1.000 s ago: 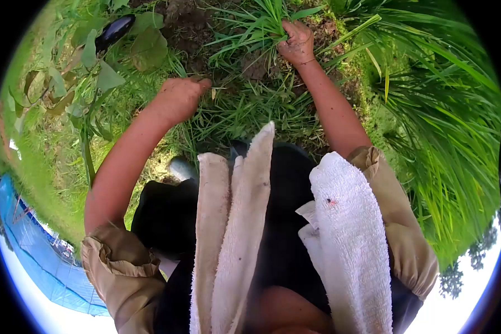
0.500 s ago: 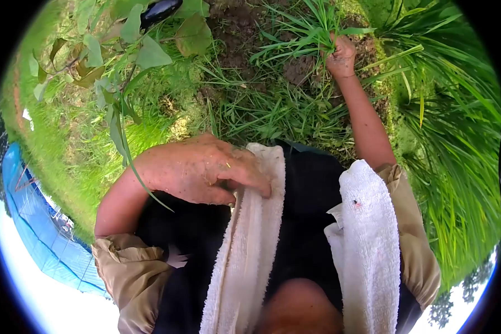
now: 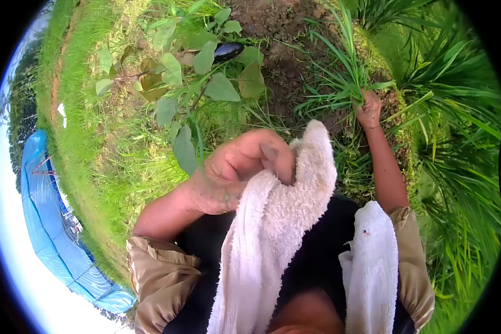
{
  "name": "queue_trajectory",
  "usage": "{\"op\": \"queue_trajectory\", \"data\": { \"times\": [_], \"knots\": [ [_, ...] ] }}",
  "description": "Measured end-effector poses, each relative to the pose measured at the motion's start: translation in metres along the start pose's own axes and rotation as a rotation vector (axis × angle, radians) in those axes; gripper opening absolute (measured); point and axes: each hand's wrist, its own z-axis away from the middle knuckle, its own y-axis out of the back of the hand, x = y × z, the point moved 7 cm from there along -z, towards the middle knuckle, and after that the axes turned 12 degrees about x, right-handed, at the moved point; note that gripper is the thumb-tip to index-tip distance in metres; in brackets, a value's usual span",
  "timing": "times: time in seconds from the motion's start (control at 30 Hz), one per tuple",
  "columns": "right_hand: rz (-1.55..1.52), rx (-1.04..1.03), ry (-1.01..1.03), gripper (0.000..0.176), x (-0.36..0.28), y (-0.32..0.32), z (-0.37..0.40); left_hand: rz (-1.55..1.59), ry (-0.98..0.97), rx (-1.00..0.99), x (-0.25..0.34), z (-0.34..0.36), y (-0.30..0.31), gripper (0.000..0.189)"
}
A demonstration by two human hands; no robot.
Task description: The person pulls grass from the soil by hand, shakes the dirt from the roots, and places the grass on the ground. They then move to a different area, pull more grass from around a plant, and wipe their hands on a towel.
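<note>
My left hand is closed on one end of a white towel that hangs from around my neck. The held end is raised off my chest and folds over beside my curled fingers. Out to the front right, my right hand is closed low around a tuft of long green grass beside bare soil. Soil marks show on the left hand. The towel's other end hangs loose on the right side of my chest.
An eggplant plant with a dark eggplant stands ahead on the left. Brown soil lies in front. Long-bladed plants line the right side. Farther left is a blue sheeted structure.
My left hand has taken hold of the towel and lifted its end up and forward. The right hand stays on the grass tuft. The view has shifted, bringing more of the eggplant plant into sight.
</note>
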Motion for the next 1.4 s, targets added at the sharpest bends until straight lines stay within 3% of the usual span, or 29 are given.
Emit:
{"op": "queue_trajectory", "data": {
  "times": [0.03,0.07,0.1,0.17,0.2,0.37,0.47,0.57,0.63,0.67,0.7,0.73,0.77,0.83,0.9,1.0,1.1,1.17,1.2,1.23,1.3,1.37,1.4],
  "knots": [
    [0.011,-0.009,0.038,0.028,-0.008,0.002,-0.003,0.099,0.129,-0.129,-0.007,-0.001,-0.023,0.040],
    [0.027,0.001,0.078,0.024,-0.010,0.001,-0.003,0.099,0.127,-0.359,-0.016,0.000,-0.047,0.031],
    [0.044,-0.008,0.040,0.021,-0.002,-0.003,0.001,0.094,0.232,-0.521,-0.030,0.004,-0.074,0.048],
    [-0.004,0.035,0.030,0.023,-0.001,-0.002,0.000,0.180,0.345,-0.768,-0.043,0.024,-0.117,0.040],
    [-0.014,0.042,0.034,0.027,0.000,-0.002,0.000,0.258,0.337,-0.863,-0.047,0.031,-0.133,0.045],
    [0.035,0.096,0.074,0.025,-0.010,0.003,-0.003,0.449,0.498,-1.021,-0.068,0.055,-0.127,0.051],
    [0.071,0.035,-0.005,0.026,-0.021,0.005,-0.008,0.306,0.714,-1.032,-0.051,0.071,-0.104,0.059],
    [0.136,-0.030,-0.078,0.023,-0.020,0.006,-0.006,0.220,0.342,-1.199,-0.031,0.057,-0.079,0.039],
    [0.134,0.004,-0.127,0.019,-0.030,0.011,-0.009,0.128,0.349,-0.900,-0.038,0.027,-0.050,0.032],
    [0.110,-0.002,-0.161,0.018,-0.030,0.009,-0.013,-0.067,0.345,-0.711,-0.056,0.008,-0.030,0.030],
    [0.081,-0.021,-0.193,0.018,-0.028,0.006,-0.009,-0.498,0.359,-0.560,-0.088,-0.018,0.004,0.029],
    [0.107,-0.036,-0.242,0.019,-0.019,0.000,-0.004,-0.959,0.182,-0.494,-0.115,-0.050,0.046,0.037],
    [0.154,-0.066,-0.240,0.021,-0.020,0.000,-0.002,-1.554,-0.361,-0.335,-0.129,-0.075,0.091,0.040],
    [0.204,-0.067,-0.187,0.026,-0.017,-0.003,0.002,-1.757,-0.531,0.128,-0.124,-0.108,0.158,0.038],
    [0.240,-0.136,-0.248,0.032,-0.022,-0.003,-0.001,-2.093,-0.620,0.436,-0.118,-0.125,0.206,0.035],
    [0.297,-0.109,-0.233,0.036,-0.022,-0.004,0.001,-2.324,-0.225,0.383,-0.125,-0.147,0.271,0.020],
    [0.294,-0.129,-0.251,0.037,-0.021,-0.005,0.001,-2.213,-0.820,0.431,-0.113,-0.146,0.284,0.013],
    [0.302,-0.207,-0.319,0.037,-0.020,-0.009,-0.003,-2.034,-0.649,0.475,-0.120,-0.147,0.300,0.010],
    [0.340,-0.201,-0.305,0.038,-0.024,-0.008,-0.003,-2.022,-0.554,0.282,-0.139,-0.149,0.300,0.010],
    [0.381,-0.193,-0.292,0.039,-0.028,-0.007,-0.004,-1.998,-0.461,0.090,-0.141,-0.134,0.257,0.010],
    [0.439,-0.229,-0.287,0.040,-0.024,-0.010,0.000,-1.905,-0.473,-0.227,-0.185,-0.100,0.190,0.010],
    [0.452,-0.320,-0.313,0.040,-0.021,-0.013,-0.004,-1.794,-0.432,-0.221,-0.211,-0.088,0.164,0.006],
    [0.431,-0.398,-0.346,0.041,-0.021,-0.014,-0.007,-1.814,-0.470,-0.078,-0.205,-0.096,0.176,0.005]
  ]
}}
